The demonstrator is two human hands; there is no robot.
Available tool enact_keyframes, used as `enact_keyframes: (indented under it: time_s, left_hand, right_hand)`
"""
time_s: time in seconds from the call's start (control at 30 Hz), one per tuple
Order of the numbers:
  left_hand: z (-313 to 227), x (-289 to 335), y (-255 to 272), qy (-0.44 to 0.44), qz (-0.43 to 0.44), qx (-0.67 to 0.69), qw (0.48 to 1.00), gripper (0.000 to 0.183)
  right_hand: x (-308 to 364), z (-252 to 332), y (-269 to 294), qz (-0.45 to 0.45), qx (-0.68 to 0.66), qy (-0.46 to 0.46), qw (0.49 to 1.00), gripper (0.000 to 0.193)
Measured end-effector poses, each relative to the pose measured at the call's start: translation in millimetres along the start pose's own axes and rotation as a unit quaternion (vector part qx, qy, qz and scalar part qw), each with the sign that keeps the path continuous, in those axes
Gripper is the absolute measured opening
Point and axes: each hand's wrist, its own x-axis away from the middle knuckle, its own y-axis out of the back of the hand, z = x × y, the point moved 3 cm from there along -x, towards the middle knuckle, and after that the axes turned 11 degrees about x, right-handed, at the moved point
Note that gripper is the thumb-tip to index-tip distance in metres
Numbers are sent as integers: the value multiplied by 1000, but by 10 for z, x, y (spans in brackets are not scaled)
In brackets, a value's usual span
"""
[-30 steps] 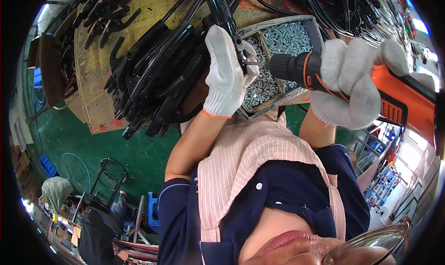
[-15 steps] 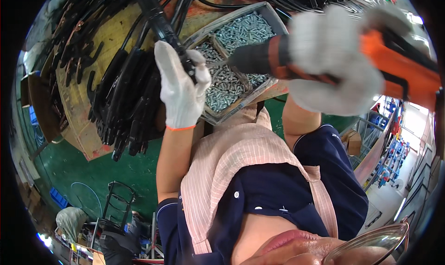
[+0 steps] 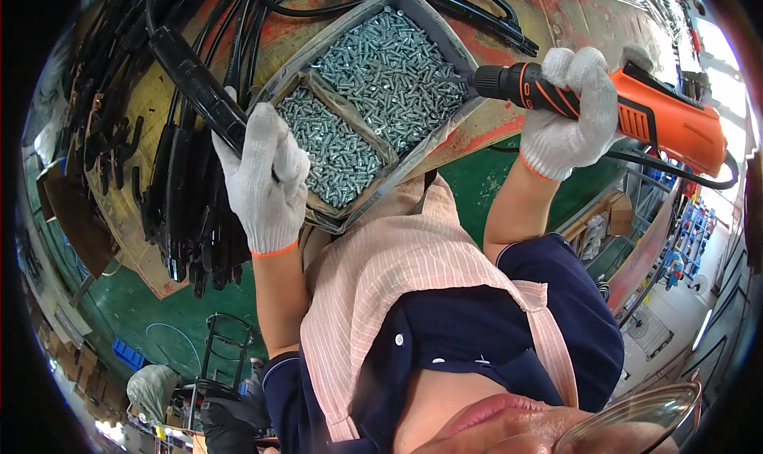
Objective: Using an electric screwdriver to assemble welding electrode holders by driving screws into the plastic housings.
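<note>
My left hand (image 3: 266, 172), in a white glove, is closed round the lower end of a long black plastic handle (image 3: 197, 85), with a cable running from its far end. To the right, my gloved right hand (image 3: 576, 108) grips an orange and black electric screwdriver (image 3: 668, 124). Its bit points left over the right corner of a divided grey box (image 3: 442, 31). Small silvery screws (image 3: 389, 77) fill the box's compartments. Whether a screw sits on the bit is too small to tell. My left fingers hide the near end of the handle.
Many similar black handles (image 3: 187, 208) lie heaped on the worn table (image 3: 119, 224) at the left. Black cables (image 3: 314, 9) run across the back, with another black part (image 3: 485, 21) behind the box. A wire rack stands on the green floor (image 3: 143, 311) at lower left.
My right hand has drawn the screwdriver away from the black handle, to the right, and its bit is now over the box. My left hand has shifted left and down with the handle.
</note>
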Motion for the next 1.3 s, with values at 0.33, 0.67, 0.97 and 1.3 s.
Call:
enact_keyframes:
  time_s: [0.33,0.67,0.97,1.3]
  left_hand:
    - [7,-6,13,-2,8,9,1000,56]
    - [3,-16,16,-2,21,3,1000,55]
    - [9,3,-78,-8,-20,-34,999,62]
    - [3,17,-72,-20,-25,-34,999,62]
  right_hand:
    - [-96,-274,191,1,-111,8,994,51]
    - [-125,-29,95,-53,-13,-5,999,30]
    - [-128,-59,129,-53,-47,-26,997,25]
    - [-148,-27,78,-74,-15,-19,997,40]
